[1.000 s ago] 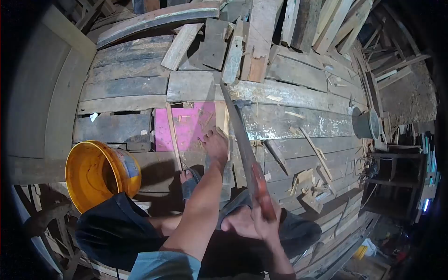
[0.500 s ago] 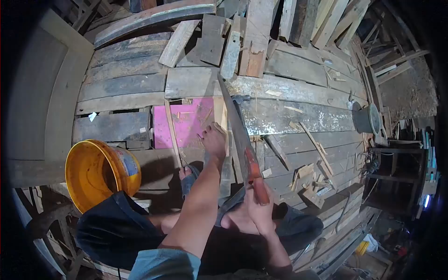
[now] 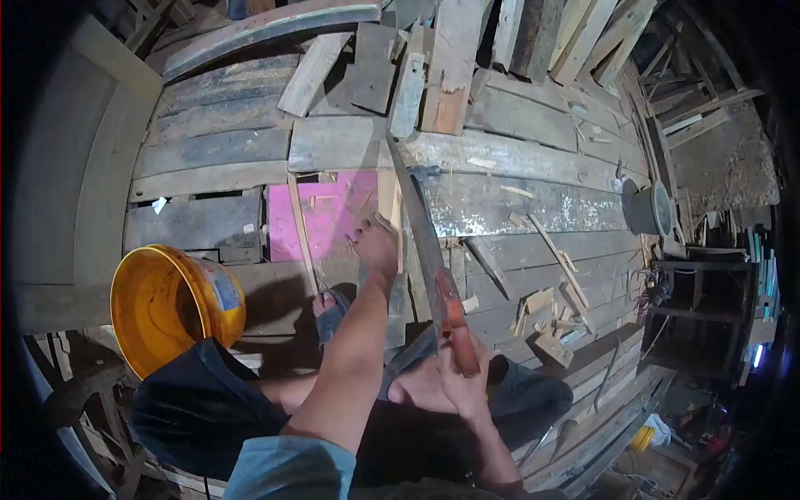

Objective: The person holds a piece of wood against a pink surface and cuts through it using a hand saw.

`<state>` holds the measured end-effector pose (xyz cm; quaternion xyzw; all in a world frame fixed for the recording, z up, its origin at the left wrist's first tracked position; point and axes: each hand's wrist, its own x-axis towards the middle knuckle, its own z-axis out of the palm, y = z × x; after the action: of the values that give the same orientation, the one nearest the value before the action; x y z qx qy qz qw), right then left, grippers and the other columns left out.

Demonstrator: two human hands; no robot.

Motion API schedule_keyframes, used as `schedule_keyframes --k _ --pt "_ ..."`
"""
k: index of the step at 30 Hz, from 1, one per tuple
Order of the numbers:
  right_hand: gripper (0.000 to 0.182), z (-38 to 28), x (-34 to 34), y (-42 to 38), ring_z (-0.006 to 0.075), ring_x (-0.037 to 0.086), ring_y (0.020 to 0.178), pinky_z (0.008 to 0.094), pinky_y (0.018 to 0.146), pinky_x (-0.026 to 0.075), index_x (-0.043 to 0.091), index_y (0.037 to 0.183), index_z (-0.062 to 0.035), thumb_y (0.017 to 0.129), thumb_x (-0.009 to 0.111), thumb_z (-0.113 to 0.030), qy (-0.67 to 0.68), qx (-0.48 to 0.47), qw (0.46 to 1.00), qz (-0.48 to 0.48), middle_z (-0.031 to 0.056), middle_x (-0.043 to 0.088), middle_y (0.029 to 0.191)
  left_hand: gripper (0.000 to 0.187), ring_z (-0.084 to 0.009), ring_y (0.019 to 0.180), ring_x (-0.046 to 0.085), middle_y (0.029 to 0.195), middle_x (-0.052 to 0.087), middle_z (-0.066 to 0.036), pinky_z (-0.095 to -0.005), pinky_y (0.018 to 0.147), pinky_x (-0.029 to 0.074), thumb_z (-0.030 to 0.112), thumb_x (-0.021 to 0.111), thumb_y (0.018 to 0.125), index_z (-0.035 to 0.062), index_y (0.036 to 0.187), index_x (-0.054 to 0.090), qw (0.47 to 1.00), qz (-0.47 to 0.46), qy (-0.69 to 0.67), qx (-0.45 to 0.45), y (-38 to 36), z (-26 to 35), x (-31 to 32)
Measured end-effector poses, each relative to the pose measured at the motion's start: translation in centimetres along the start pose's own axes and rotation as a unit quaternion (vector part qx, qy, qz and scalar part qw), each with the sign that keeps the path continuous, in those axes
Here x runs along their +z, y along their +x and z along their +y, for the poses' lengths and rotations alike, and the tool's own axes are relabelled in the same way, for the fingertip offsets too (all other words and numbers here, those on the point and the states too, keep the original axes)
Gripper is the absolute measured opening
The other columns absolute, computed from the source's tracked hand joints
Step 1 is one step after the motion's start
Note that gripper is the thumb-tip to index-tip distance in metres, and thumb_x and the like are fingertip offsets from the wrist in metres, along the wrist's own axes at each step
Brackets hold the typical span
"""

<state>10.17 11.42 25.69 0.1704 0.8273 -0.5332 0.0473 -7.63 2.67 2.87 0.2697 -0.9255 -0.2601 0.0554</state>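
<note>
My right hand (image 3: pixel 462 377) is wrapped round the orange-red handle of a hand saw (image 3: pixel 424 218), whose long blade points away from me toward the upper middle. Just left of the blade, my left hand (image 3: pixel 377 248) rests with bent fingers on a narrow pale wood piece (image 3: pixel 388 196); its fingertips are partly hidden. Beneath and left of that hand lies a pink panel (image 3: pixel 287 221) with wood slivers on it. A thin strip (image 3: pixel 301 233) crosses the panel. Near the blade's right side is a dark tool (image 3: pixel 423 173), partly covered by the saw.
A yellow bucket (image 3: pixel 154 304) lies tilted at the left beside my knee. Scrap wood (image 3: pixel 540 302) is scattered on the plank floor to the right. A grey bucket (image 3: pixel 648 210) stands farther right. Boards (image 3: pixel 454 67) lean at the top.
The whole view has shifted slightly to the left. My left hand stays by the wood piece, and my right hand still holds the saw in nearly the same place.
</note>
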Motion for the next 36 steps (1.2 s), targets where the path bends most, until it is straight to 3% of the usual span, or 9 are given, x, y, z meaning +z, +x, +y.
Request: schedule_keyframes --k 2,10,13,16,19,28,32,34,36 --pt "0.008 -1.3 -1.8 -2.3 0.0084 0.051 0.062 0.0238 0.055 0.040 0.058 0.093 0.0010 0.087 0.056 -0.004 -0.041 -0.154 0.987 -0.014 0.0013 0.053 0.069 0.044 -0.0399 0.086 0.062 0.095 0.065 -0.019 -0.0506 0.086 0.046 0.029 0.038 0.096 -0.0007 0.084 0.067 1.000 -0.005 -0.025 -0.012 0.5 0.6 -0.3" --pt "0.011 0.7 -1.0 -0.2 0.0106 0.052 0.070 0.0282 0.065 0.045 0.056 0.090 0.0027 0.081 0.058 -0.004 0.032 0.066 0.997 -0.017 0.0052 0.055 0.072 0.048 -0.0419 0.088 0.061 0.098 0.064 -0.024 -0.0509 0.090 0.044 0.030 0.036 0.097 -0.0057 0.087 0.065 0.999 -0.017 -0.025 -0.019 0.3 0.9 -1.1" --pt "0.010 0.3 -0.9 -0.6 0.0113 0.050 0.062 0.0284 0.060 0.045 0.054 0.087 0.0014 0.081 0.060 -0.005 0.024 0.064 0.997 -0.031 0.0044 0.053 0.067 0.039 -0.0379 0.085 0.062 0.094 0.064 -0.019 -0.0505 0.083 0.047 0.027 0.040 0.095 -0.0008 0.085 0.065 1.000 0.018 0.014 0.011 0.7 0.2 0.1" --pt "0.010 -0.2 -3.2 -5.0 0.0064 0.051 0.064 0.0234 0.058 0.043 0.057 0.090 0.0022 0.087 0.056 -0.008 -0.041 -0.109 0.993 -0.035 0.0032 0.056 0.073 0.034 -0.0363 0.086 0.062 0.099 0.063 -0.015 -0.0505 0.081 0.048 0.026 0.041 0.095 0.0022 0.087 0.064 0.999 -0.003 0.044 -0.008 1.2 -0.3 2.1" --pt "0.017 -3.4 -4.0 -7.9 0.0089 0.054 0.072 0.0240 0.066 0.045 0.058 0.100 0.0033 0.085 0.056 -0.005 0.028 0.083 0.996 -0.035 0.0043 0.058 0.081 0.035 -0.0367 0.087 0.062 0.099 0.063 -0.015 -0.0518 0.083 0.048 0.026 0.040 0.096 0.0023 0.088 0.065 1.000 -0.006 0.004 -0.010 0.6 0.2 0.3" --pt "0.016 -1.6 -1.7 -4.2 0.0110 0.058 0.069 0.0272 0.065 0.046 0.059 0.096 0.0015 0.081 0.061 -0.002 -0.017 -0.082 0.996 -0.019 0.0055 0.058 0.071 0.030 -0.0332 0.096 0.058 0.105 0.058 -0.015 -0.0495 0.076 0.050 0.024 0.045 0.092 0.0009 0.092 0.065 1.000 -0.007 0.021 -0.017 1.9 0.8 0.7" --pt "0.022 -3.2 -3.9 -7.7 0.0116 0.059 0.074 0.0241 0.066 0.046 0.058 0.105 0.0024 0.082 0.058 0.002 0.034 0.058 0.996 -0.056 0.0036 0.059 0.086 0.025 -0.0326 0.099 0.057 0.105 0.057 -0.014 -0.0505 0.077 0.050 0.020 0.049 0.087 0.0011 0.093 0.065 0.997 -0.015 0.073 0.035 1.3 -0.7 2.0" --pt "0.020 -1.7 -2.9 -3.5 0.0110 0.057 0.073 0.0239 0.067 0.045 0.059 0.103 0.0016 0.083 0.058 0.002 -0.033 -0.119 0.991 -0.051 0.0026 0.059 0.084 0.025 -0.0326 0.099 0.057 0.108 0.057 -0.014 -0.0512 0.077 0.049 0.019 0.050 0.086 0.0007 0.095 0.064 0.998 -0.009 0.053 0.041 1.2 -1.0 2.8" --pt "0.015 -1.1 -0.5 0.4 0.0105 0.053 0.072 0.0244 0.067 0.044 0.059 0.098 0.0010 0.083 0.060 0.000 0.033 0.025 0.999 -0.013 0.0030 0.057 0.079 0.028 -0.0330 0.100 0.057 0.109 0.057 -0.015 -0.0528 0.077 0.049 0.022 0.048 0.089 0.0012 0.100 0.062 0.997 -0.022 0.051 0.045 0.3 -0.1 0.0"
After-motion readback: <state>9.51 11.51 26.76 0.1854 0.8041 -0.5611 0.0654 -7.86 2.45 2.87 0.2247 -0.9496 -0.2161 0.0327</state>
